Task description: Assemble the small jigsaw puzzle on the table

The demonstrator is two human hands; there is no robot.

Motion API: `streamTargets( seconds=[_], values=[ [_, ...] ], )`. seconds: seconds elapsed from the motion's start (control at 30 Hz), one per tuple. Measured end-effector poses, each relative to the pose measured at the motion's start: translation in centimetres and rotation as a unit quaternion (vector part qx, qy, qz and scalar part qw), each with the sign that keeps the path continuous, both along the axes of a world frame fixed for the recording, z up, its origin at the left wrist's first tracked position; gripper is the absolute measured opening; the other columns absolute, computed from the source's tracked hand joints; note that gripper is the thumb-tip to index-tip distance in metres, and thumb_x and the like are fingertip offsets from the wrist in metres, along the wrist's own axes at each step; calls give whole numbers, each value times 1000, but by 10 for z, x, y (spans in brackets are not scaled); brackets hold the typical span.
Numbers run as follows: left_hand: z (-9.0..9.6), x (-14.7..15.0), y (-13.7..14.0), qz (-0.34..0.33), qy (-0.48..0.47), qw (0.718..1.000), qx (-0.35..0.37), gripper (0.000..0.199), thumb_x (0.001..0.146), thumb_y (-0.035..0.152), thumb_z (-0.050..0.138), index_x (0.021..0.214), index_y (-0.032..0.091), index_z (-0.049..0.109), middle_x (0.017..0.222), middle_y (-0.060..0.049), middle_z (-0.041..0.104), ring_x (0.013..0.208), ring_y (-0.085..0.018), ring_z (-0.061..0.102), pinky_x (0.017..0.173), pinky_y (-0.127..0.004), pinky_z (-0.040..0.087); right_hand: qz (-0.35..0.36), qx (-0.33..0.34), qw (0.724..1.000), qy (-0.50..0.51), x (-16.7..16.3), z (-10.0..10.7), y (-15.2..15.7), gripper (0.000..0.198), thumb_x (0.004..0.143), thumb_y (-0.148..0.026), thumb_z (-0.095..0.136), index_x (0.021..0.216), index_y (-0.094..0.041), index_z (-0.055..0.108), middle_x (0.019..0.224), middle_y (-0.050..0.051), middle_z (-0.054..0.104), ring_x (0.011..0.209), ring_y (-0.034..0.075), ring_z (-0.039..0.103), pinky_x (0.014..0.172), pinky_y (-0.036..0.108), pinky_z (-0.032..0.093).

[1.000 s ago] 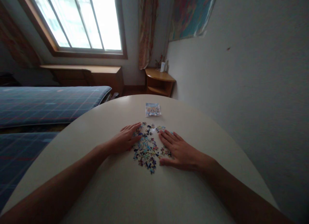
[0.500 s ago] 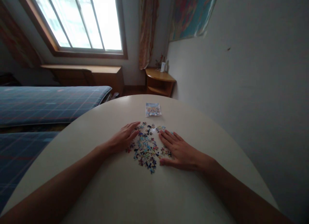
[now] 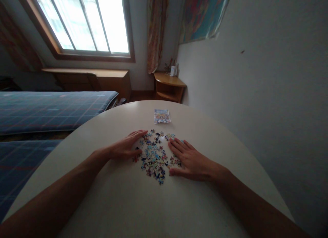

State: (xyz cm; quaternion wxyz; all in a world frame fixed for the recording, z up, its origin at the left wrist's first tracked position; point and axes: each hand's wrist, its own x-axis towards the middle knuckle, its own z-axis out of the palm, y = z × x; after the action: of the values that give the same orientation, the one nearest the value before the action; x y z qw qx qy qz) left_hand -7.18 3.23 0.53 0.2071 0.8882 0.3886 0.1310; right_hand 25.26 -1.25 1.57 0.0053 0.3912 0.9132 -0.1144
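Note:
Loose jigsaw puzzle pieces (image 3: 155,157) lie in a spread pile on a round white table (image 3: 123,200). My left hand (image 3: 125,146) rests at the pile's left side, thumb apart from the fingers, holding nothing. On the right side, my right hand (image 3: 189,160) lies palm down with fingers stretched toward the pile and covers some of the pieces. Its thumb touches the table near the pile's lower right. Beyond the pieces sits a small printed picture sheet or packet (image 3: 162,116); I cannot tell which.
A bed with a blue plaid mattress (image 3: 56,110) stands left of the table. At the back are a wooden desk (image 3: 112,74) below a window and a corner shelf (image 3: 169,80). A white wall (image 3: 251,94) runs along the right.
My left hand has shifted a little left, and its thumb has dropped lower and spread further from the fingers, uncovering more pieces. My right hand has stayed in place.

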Motion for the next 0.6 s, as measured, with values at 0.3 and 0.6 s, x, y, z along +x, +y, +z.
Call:
streamTargets(
  seconds=[0.3,0.6],
  values=[
    [-5,0,1,-12,0,1000,10,74,89,37,53,154,19,23,160,-11,26,149,-30,20,121,-48,23,-6,-5,1000,-12,0,-1,1,100,86,-81,32,157,-15,8,163,11,4,151,32,7,122,50,11],
    [0,10,-9,-15,73,995,59,69,95,57,43,153,23,27,162,-8,22,149,-29,18,121,-47,22,33,-7,999,18,-6,-2,0,86,94,-70,30,157,-15,11,163,11,5,151,29,7,123,48,9]
  ],
)
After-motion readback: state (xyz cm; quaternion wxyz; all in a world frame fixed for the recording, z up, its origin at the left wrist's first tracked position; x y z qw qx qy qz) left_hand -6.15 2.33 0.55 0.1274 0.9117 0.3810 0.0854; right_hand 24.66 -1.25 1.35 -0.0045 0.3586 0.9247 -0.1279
